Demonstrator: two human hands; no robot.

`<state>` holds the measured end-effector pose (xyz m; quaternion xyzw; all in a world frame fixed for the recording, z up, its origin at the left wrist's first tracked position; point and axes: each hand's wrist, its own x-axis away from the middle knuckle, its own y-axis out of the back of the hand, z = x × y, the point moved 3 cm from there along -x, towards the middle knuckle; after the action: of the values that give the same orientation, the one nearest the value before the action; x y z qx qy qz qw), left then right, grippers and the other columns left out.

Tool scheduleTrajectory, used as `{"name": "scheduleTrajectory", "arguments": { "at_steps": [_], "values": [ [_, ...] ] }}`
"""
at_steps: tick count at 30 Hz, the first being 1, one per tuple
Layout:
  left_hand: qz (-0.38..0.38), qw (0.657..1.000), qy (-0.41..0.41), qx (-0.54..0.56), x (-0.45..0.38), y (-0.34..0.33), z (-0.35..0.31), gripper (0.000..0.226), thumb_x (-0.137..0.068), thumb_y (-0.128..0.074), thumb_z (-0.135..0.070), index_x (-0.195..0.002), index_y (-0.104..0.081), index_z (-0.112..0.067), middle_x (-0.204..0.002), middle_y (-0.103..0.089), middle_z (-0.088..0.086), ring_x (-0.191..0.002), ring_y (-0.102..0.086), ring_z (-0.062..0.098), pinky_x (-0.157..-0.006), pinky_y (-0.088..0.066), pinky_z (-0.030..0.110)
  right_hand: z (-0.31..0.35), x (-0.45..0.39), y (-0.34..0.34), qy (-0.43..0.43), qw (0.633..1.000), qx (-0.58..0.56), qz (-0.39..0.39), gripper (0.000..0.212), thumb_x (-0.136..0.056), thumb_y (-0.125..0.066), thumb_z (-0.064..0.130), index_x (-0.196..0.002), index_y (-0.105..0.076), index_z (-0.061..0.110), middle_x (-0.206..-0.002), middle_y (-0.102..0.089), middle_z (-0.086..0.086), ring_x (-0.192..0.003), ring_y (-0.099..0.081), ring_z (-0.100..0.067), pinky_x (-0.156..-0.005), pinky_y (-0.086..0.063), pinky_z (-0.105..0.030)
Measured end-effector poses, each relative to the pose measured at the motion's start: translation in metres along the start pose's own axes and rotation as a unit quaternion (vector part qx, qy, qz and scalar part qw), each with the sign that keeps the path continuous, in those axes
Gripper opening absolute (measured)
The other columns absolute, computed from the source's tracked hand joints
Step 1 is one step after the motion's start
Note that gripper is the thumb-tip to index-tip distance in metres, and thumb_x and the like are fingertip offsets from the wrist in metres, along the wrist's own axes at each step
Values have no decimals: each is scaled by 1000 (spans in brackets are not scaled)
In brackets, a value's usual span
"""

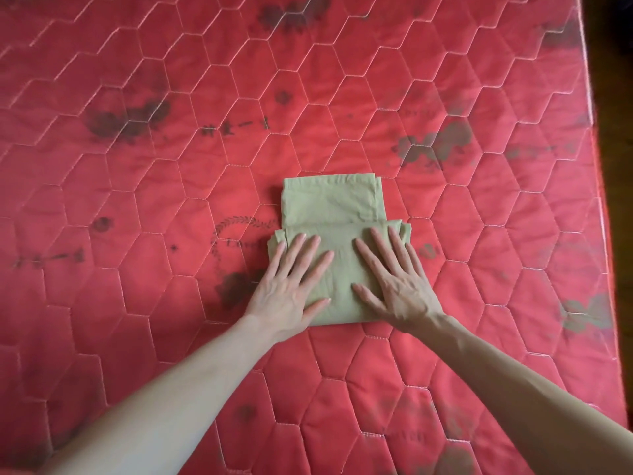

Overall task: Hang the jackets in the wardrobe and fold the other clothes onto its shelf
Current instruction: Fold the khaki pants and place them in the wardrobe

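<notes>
Two hands are lying flat on a folded green cloth (329, 214) near the middle of the red quilted mattress (137, 166), well away from its right edge. Your left hand (291, 286) is pressing the near left part of the cloth, fingers straight and spread, gripping nothing. Your right hand (394, 286) is pressing the near right part the same way. The cloth's near layer is lying folded over its narrower far part.

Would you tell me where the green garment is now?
In the head view, the folded green garment lies mid-mattress, under the left hand and right hand.
</notes>
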<state>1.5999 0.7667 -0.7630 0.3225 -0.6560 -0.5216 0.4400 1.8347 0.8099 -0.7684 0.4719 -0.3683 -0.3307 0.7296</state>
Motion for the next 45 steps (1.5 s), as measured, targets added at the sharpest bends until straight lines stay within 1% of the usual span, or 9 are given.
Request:
{"name": "scheduleTrajectory", "arguments": {
  "at_steps": [8,13,19,24,29,34,38,42,45],
  "values": [
    [-13,983,-156,-99,29,14,54,72,-97,10,3,-167,-3,-10,-174,-2,18,-161,-4,36,-128,-20,51,-54,10,38,126,990,66,5,97,-84,-57,-4,-166,-15,26,-175,-8,-2,-161,-8,-24,-125,-29,-49],
    [-29,987,-125,-102,28,10,56,87,-91,-45,0,-167,-3,-12,-174,-2,17,-161,-3,37,-128,-18,53,-71,13,45,179,973,146,-12,115,-73,-69,-15,-166,-15,26,-174,-11,-7,-160,-15,-30,-124,-30,-52],
    [30,990,-127,-59,28,16,59,99,-84,-59,-28,-167,-8,-12,-175,-3,11,-162,-1,31,-128,-19,55,-67,4,51,195,976,73,66,117,-68,-71,1,-166,-15,35,-174,-7,4,-161,-10,-23,-125,-26,-50],
    [109,980,-164,33,44,34,64,110,-74,-56,-27,-167,2,-17,-175,4,2,-161,10,17,-130,-2,41,-69,16,55,228,970,-52,63,81,-93,-63,29,-164,-25,32,-170,-26,4,-155,-29,-17,-118,-40,-44],
    [110,947,-52,299,71,44,60,99,-81,-67,-31,-165,-15,-29,-162,-30,-17,-154,-25,3,-127,-19,22,-56,43,53,139,969,-200,52,72,-92,-56,42,-159,-30,45,-154,-47,26,-130,-57,-9,-105,-49,-30],
    [1,859,157,487,74,40,42,67,-90,-63,-27,-148,-35,-44,-136,-65,-9,-108,-67,-3,-95,-50,17,-21,59,47,-103,938,-321,-86,37,-93,-44,63,-82,-58,31,-70,-56,18,-72,-61,8,-69,-44,-12],
    [-96,732,336,585,67,36,29,61,-86,-56,-45,-144,-43,-31,-136,-54,-20,-110,-50,-27,-89,-38,-2,6,39,41,-195,881,-415,-119,42,-105,-31,54,-84,-51,23,-78,-52,13,-75,-49,1,-73,-41,-25],
    [-185,557,441,679,53,39,20,30,-93,-44,-38,-116,-60,-29,-107,-66,-8,-104,-63,9,-85,-47,27,25,18,25,-259,827,-475,-153,50,-112,-29,50,-87,-43,9,-81,-40,8,-74,-38,-7,-69,-36,-28],
    [-130,533,488,678,43,36,17,31,-107,-42,-52,-125,-52,-30,-109,-59,-16,-109,-60,1,-84,-40,28,33,5,15,-299,844,-427,-127,45,-108,-42,51,-79,-34,18,-73,-37,10,-69,-37,-12,-67,-35,-34]
  ]
}}
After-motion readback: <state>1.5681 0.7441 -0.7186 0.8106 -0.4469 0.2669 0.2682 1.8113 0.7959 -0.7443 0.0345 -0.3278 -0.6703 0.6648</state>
